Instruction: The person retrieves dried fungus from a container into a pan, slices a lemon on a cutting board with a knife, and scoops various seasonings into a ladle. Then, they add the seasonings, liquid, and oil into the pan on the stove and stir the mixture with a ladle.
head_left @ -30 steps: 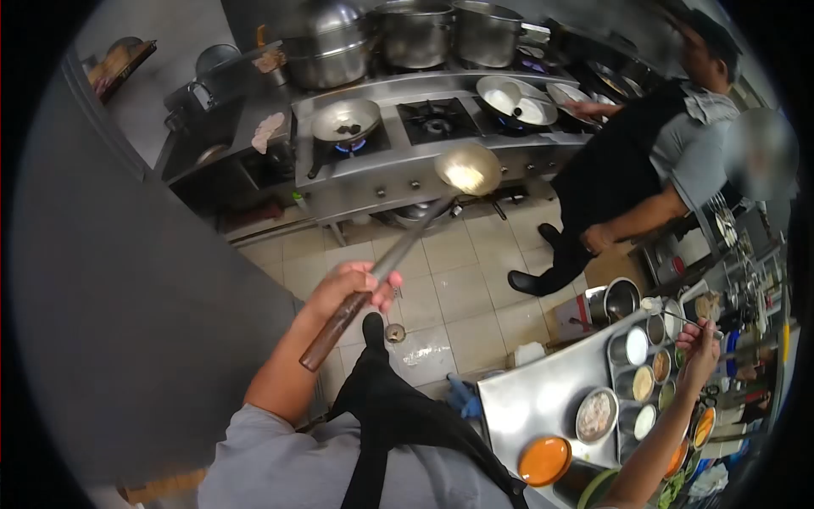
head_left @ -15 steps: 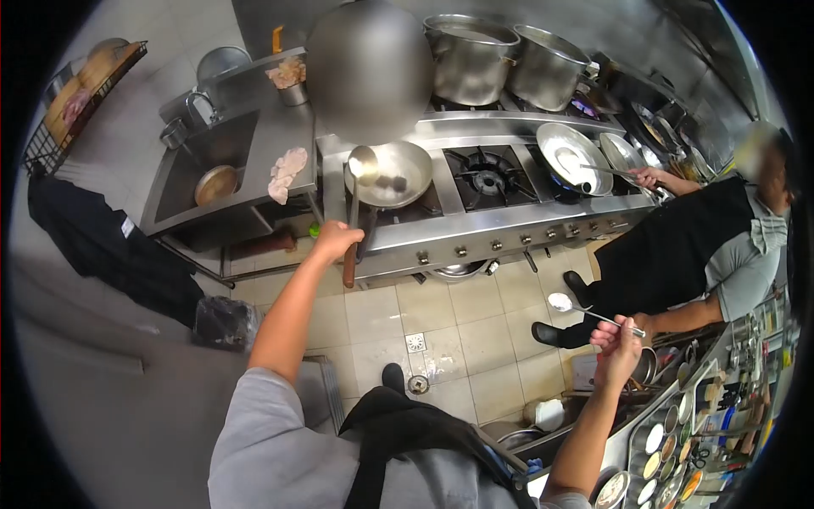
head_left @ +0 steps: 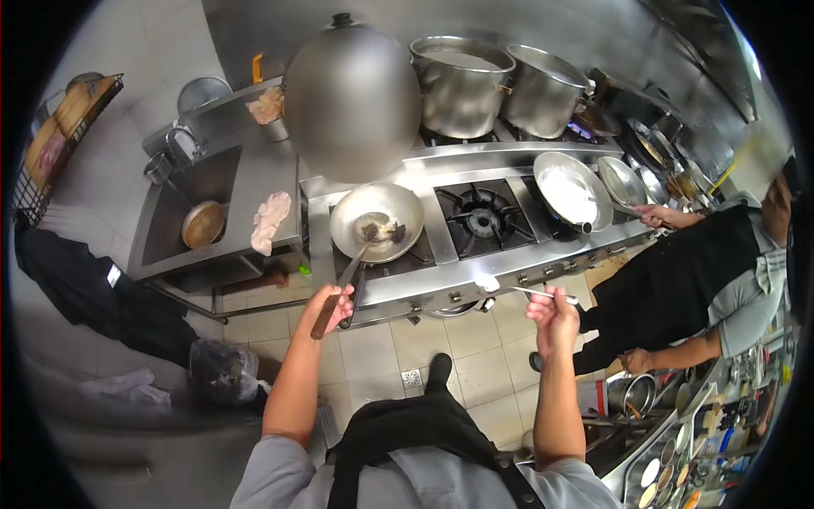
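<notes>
Spoon (head_left: 489, 284) came nearer the pan (head_left: 360, 204); at its four o'clock the right hand (head_left: 555, 321) pinched the light-looking handle; at seven the left hand (head_left: 329, 300) wrapped the heavier-looking ladle (head_left: 350, 270) by its wood

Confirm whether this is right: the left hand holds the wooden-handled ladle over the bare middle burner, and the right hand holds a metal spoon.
Not over the bare middle burner: in the head view, the wooden-handled ladle extends into the frying pan. The left hand does hold it, and the right hand a metal spoon.
</notes>
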A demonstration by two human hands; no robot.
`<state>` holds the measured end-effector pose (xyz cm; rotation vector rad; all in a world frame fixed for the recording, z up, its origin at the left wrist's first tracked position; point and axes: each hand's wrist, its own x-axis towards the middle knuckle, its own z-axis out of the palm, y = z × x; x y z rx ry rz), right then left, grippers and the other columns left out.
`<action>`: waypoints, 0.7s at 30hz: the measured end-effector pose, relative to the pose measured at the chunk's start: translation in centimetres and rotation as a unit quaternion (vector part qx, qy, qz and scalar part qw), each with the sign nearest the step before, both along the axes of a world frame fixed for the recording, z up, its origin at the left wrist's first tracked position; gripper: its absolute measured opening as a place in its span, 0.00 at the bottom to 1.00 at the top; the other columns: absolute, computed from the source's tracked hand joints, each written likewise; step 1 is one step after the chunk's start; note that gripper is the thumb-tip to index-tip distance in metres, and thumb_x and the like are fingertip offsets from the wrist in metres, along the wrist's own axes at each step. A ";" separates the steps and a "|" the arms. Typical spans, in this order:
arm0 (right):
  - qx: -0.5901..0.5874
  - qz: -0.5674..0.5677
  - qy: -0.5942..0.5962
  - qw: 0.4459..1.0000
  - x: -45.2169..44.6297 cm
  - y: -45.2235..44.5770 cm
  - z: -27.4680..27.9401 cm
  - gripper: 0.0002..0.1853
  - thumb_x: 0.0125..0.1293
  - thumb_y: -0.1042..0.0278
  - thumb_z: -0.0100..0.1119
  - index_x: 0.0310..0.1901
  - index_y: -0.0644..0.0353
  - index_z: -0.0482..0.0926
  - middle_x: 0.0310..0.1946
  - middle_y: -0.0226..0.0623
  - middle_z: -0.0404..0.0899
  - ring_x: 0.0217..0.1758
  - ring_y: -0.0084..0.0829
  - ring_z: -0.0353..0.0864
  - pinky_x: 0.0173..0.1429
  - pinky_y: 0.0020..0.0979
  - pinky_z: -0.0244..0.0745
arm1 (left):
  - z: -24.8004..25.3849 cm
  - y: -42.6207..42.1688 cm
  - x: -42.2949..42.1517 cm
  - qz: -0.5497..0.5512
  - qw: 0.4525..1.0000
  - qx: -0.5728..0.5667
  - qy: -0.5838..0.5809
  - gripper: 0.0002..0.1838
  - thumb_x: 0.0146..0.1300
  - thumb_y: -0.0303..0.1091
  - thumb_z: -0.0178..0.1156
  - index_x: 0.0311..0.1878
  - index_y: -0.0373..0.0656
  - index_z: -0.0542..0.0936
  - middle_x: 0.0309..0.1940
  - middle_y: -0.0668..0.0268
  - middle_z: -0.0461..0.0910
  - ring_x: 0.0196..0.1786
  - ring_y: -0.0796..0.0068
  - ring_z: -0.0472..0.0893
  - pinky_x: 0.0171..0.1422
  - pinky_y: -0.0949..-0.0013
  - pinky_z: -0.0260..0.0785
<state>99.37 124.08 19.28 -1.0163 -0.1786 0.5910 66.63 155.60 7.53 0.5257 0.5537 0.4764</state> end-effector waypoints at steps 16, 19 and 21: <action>-0.095 0.258 -0.030 0.961 5.3 28.2 -14.6 0.19 0.74 0.60 0.40 0.50 0.69 0.72 0.38 0.49 0.83 0.36 0.35 0.86 0.30 0.30 0.81 | 3.4 -3.5 4.1 0.002 0.841 0.307 0.445 0.05 0.54 0.24 0.60 0.33 0.35 0.82 0.23 0.72 0.77 0.24 0.85 0.71 0.28 0.76 0.61; -0.180 0.289 -0.092 0.936 5.2 29.9 -15.5 0.21 0.74 0.58 0.39 0.48 0.69 0.75 0.38 0.51 0.83 0.38 0.39 0.85 0.35 0.36 0.81 | 1.8 -3.2 4.3 0.022 0.845 0.304 0.439 0.04 0.56 0.27 0.63 0.29 0.36 0.82 0.22 0.74 0.77 0.23 0.85 0.71 0.28 0.76 0.61; -0.293 0.169 -0.556 0.759 5.4 29.8 -15.2 0.21 0.74 0.58 0.41 0.42 0.69 0.77 0.39 0.57 0.81 0.38 0.49 0.84 0.43 0.45 0.78 | 0.6 -3.0 3.9 0.047 0.851 0.321 0.413 0.05 0.57 0.28 0.64 0.27 0.36 0.82 0.21 0.75 0.77 0.23 0.86 0.70 0.27 0.76 0.60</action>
